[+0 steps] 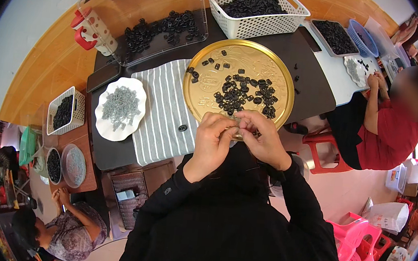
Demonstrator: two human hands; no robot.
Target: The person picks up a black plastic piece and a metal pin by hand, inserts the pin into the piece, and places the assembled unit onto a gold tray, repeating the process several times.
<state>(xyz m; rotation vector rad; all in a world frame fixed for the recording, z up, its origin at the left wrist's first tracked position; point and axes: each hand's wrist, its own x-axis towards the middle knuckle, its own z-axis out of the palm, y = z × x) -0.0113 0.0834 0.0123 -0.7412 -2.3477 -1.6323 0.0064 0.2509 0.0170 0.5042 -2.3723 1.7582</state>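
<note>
My left hand (212,138) and my right hand (263,139) meet at the near rim of a round gold tray (200,96). Fingers of both hands are pinched together around something small and greyish, mostly hidden between the fingertips. Small black oval plastic pieces (233,93) lie heaped on the tray just beyond my hands, with several scattered farther left. One black piece (182,128) rests on a grey-and-white striped cloth (157,110) left of the tray. Beside the cloth, a white scalloped plate (102,128) holds a pile of small clear-grey pieces (121,106).
Beyond the tray stands a white perforated basket (260,28) of black pieces. A clear bin (163,57) with more is at the back left, near a red-lidded dotted jug (94,32). Co-workers sit at right (393,124) and lower left (69,228). A pink chair (357,248) is behind right.
</note>
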